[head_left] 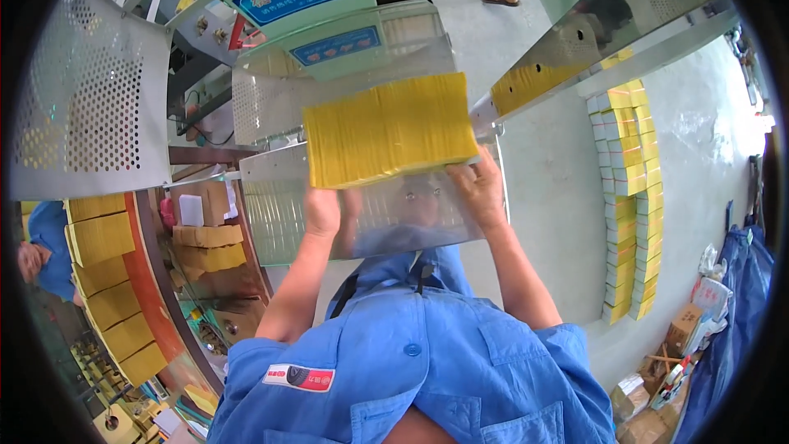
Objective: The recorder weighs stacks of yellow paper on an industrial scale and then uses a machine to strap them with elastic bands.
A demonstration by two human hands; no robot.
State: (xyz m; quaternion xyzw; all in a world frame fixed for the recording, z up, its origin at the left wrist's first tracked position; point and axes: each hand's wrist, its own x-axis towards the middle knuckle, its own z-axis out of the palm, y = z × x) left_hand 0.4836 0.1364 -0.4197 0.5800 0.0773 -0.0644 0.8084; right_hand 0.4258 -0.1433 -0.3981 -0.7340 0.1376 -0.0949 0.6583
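A long block of yellow paper pieces, like envelopes packed on edge (390, 130), lies across the front of me between my two hands. At its lower left corner, my left hand (324, 211) grips it from beneath, the fingers mostly hidden behind the block. My right hand (480, 186) holds the lower right corner, thumb toward the near edge and fingers curled around the end. Below the block is a shiny metal tray (378, 230) that mirrors my hands and shirt. A clear cover (419, 25) of the machine sits just beyond the block.
A perforated metal panel (99, 90) stands at left, a polished metal bar (567, 49) at upper right. Tall rows of banded yellow-and-white bundles (629, 205) line the floor at right. Yellow stacks (107, 271) rest on a bench at left, near another person in blue (51, 251).
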